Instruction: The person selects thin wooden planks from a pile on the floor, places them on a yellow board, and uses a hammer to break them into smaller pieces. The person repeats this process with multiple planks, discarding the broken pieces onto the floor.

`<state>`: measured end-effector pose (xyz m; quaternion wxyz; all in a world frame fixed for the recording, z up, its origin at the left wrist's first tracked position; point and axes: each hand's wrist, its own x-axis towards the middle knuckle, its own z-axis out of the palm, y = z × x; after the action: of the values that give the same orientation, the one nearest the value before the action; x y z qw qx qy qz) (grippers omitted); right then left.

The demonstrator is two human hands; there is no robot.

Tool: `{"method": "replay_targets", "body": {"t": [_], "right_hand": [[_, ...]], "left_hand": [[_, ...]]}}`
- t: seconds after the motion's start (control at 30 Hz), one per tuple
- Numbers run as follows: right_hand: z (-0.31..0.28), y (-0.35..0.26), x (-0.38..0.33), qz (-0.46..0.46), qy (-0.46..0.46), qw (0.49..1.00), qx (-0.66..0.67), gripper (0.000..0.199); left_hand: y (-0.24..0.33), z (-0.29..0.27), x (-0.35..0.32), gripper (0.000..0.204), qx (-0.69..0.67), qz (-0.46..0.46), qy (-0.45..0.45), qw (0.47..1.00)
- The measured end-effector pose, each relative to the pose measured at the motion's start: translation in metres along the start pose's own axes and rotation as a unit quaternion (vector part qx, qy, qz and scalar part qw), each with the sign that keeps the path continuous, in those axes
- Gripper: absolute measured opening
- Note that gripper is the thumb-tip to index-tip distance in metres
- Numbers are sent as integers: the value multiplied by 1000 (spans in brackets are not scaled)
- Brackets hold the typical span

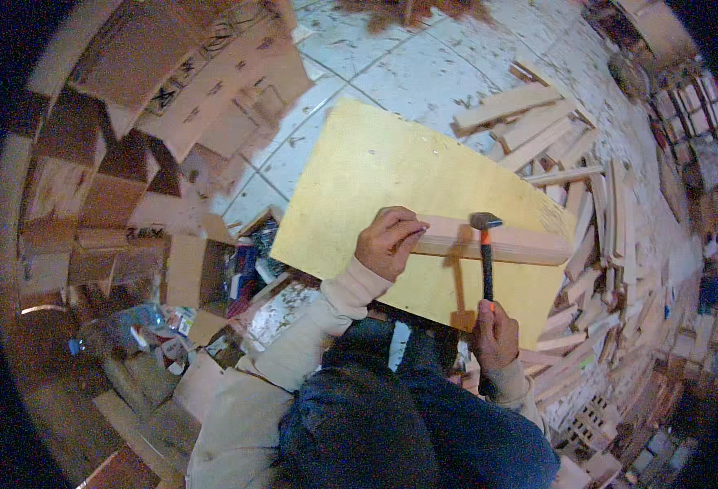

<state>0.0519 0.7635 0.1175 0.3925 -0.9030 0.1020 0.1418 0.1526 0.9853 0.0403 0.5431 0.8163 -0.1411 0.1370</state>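
The left hand (387, 242) pins the pale wooden slat (497, 241) running rightward across the yellow plywood board (359, 179); the right hand (495, 332), clenched on the orange-handled hammer (487, 253), sets its head on the slat's middle.

Yellow board (375, 179): plain, unpatterned. On it, my pale tan wooden strip (497, 242). Hammer (487, 261) over the strip: dark grey head, orange and black handle. Beyond the board, floor (424, 65): white tiles, dark joints, speckled. My sleeves cream, trousers dark blue.
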Motion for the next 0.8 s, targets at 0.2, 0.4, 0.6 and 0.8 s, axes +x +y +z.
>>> {"method": "replay_targets", "body": {"t": [0.2,0.4,0.6,0.8], "right_hand": [[0,14,-19,-12,4,999,-50,38],[-13,25,-32,32,-36,998,-29,32],[-38,2,-41,-127,-57,987,77,42],[-32,17,-38,-33,-100,992,-68,38]], "left_hand": [[15,32,-2,20,-30,79,-16,996],[22,32,-10,38,-87,-63,-44,993],[19,40,-20,41,-104,-95,-10,990],[20,37,-19,42,-68,-76,-39,994]]}}
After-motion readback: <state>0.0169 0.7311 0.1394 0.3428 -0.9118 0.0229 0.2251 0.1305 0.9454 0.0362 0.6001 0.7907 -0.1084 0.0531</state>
